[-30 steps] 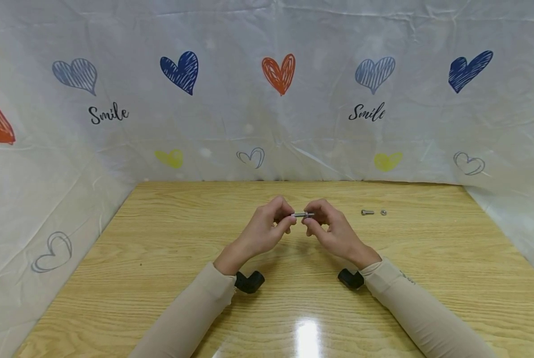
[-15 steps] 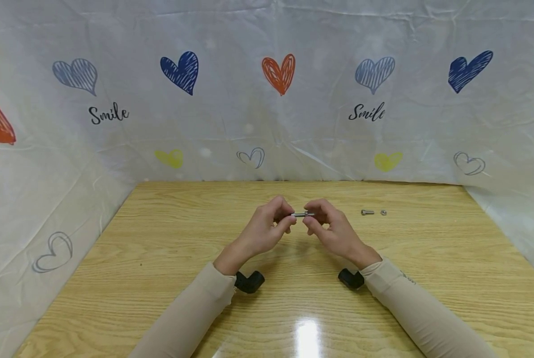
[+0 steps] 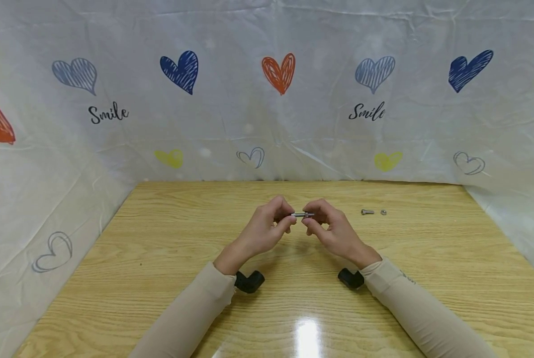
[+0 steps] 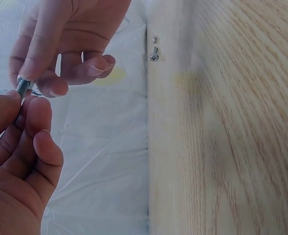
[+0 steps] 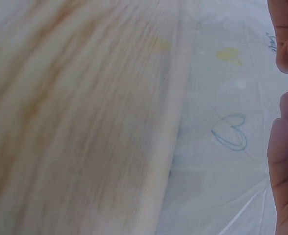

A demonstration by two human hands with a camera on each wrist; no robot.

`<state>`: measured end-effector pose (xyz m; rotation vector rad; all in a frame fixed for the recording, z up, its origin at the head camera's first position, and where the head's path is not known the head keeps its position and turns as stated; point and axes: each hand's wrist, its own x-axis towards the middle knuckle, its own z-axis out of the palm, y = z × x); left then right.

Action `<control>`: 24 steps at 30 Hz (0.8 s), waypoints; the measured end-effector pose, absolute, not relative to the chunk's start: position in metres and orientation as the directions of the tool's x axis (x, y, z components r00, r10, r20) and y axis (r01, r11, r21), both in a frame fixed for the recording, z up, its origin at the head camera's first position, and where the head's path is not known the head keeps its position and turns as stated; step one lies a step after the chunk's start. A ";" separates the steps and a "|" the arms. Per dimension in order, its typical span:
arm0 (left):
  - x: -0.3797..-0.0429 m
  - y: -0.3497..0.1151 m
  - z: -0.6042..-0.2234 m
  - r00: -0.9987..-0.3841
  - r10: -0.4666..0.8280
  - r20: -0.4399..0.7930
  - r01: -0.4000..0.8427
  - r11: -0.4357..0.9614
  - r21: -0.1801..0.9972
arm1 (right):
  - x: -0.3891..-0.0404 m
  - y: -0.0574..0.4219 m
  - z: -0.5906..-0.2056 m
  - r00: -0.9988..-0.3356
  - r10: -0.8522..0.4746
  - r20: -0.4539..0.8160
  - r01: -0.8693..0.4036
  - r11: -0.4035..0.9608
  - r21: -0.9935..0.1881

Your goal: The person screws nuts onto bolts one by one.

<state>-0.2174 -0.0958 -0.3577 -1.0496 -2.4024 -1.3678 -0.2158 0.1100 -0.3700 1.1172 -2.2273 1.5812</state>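
In the head view a thin metal bolt [image 3: 299, 215] lies level between both hands, above the table. My left hand [image 3: 263, 228] pinches its left end between thumb and fingers, hiding most of the head. A small nut [image 3: 307, 215] sits around the shank towards the right end. At the nut is my right hand [image 3: 334, 231], thumb in front and index finger behind it. The left wrist view shows the bolt's threaded shank [image 4: 22, 87] between the two hands. Only parts of the hands reach into the right wrist view, where the bolt is hidden.
On the wooden table [image 3: 182, 223], a second bolt [image 3: 367, 212] and a loose nut [image 3: 384, 212] lie right of the hands. Black wrist mounts [image 3: 250, 282] show beneath the sleeves. A white sheet [image 3: 231, 114] printed with hearts hangs behind the table.
The right thumb and fingertips shift slightly at the nut, covering it half a second ago and showing more of it now. The left hand and the bolt keep their place.
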 end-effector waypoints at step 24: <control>-0.217 -0.096 -0.356 -0.725 0.499 0.475 0.663 0.320 0.677 | -0.205 0.109 -0.357 -0.701 -0.456 0.548 -0.677 0.187 -0.711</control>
